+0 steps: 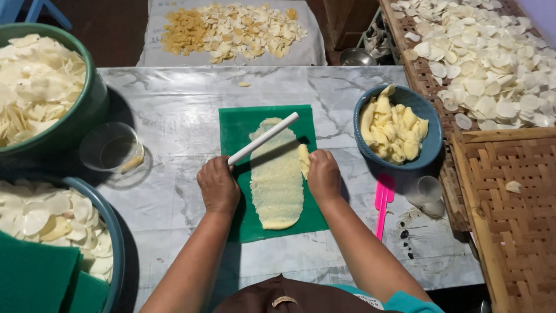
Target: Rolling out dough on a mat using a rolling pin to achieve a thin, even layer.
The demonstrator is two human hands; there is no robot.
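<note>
While the left hand [218, 186] grips the white roller [263, 138] at its near end, the right hand [324, 175] pinches the dough sheet [277, 179] edge; the sheet lies lengthwise on the green mat [237, 124], between both hands.

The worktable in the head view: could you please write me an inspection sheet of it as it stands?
Surface: grey marbled table, a few dark specks near its right front edge.
Job's things: green mat carrying a long flattened strip of pale dough; white rod lying aslant across its top.
Clutter: clear cup, pink spatula, blue bowl of dough lumps, two large bowls of pale slices at left.
Grippers: left hand grips the rod's lower end; right hand rests on the dough's right edge.
Cables: nothing seen.
Surroundings: woven trays at right, one spread with white discs.
</note>
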